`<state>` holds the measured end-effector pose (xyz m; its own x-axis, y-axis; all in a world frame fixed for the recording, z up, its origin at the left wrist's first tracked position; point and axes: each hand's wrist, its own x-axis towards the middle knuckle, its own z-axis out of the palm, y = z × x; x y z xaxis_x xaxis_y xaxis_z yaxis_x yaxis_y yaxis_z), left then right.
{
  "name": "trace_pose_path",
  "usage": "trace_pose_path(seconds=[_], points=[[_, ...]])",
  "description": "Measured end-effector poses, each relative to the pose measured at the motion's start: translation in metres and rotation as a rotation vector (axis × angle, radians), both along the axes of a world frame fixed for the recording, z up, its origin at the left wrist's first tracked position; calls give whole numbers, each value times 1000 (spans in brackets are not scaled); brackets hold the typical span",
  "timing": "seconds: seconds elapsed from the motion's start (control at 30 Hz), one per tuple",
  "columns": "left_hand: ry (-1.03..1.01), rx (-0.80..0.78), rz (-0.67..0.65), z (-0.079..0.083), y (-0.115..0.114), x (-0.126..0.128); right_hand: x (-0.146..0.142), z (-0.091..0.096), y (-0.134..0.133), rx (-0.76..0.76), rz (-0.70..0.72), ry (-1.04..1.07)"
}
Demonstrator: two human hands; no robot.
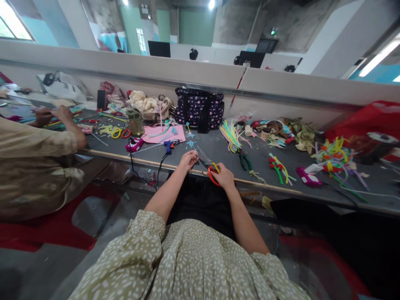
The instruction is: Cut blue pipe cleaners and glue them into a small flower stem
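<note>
My right hand (225,176) grips a pair of scissors (213,171) by their red and yellow handles, at the table's front edge. The scissors' blades stand apart and point up and left toward my other hand. My left hand (188,161) is closed in a pinch beside the blades; whatever is between its fingertips is too small to make out. Small light-blue scraps (190,144) lie on the dark table just beyond it. A blue glue gun (169,146) rests to the left, near a pink sheet (165,134) with pipe cleaners on it.
Green-handled pliers (246,161) and a bundle of pipe cleaners (230,135) lie to the right. A patterned bag (199,109) stands at the back, with a glass jar (135,121) to its left. At far left, a co-worker's hands (62,113) work over the table.
</note>
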<state>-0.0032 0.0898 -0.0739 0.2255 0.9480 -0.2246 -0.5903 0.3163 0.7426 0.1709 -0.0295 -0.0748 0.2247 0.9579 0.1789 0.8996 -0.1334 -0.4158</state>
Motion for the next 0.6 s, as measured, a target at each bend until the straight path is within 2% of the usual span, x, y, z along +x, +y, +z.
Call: trace_pose_path(seconds=[0.23, 0.6], points=[[-21, -8, -8, -1, 1, -1, 3, 14, -2, -78, 31, 24], [-85, 33, -17, -8, 4, -3, 3, 5, -8, -10, 67, 66]])
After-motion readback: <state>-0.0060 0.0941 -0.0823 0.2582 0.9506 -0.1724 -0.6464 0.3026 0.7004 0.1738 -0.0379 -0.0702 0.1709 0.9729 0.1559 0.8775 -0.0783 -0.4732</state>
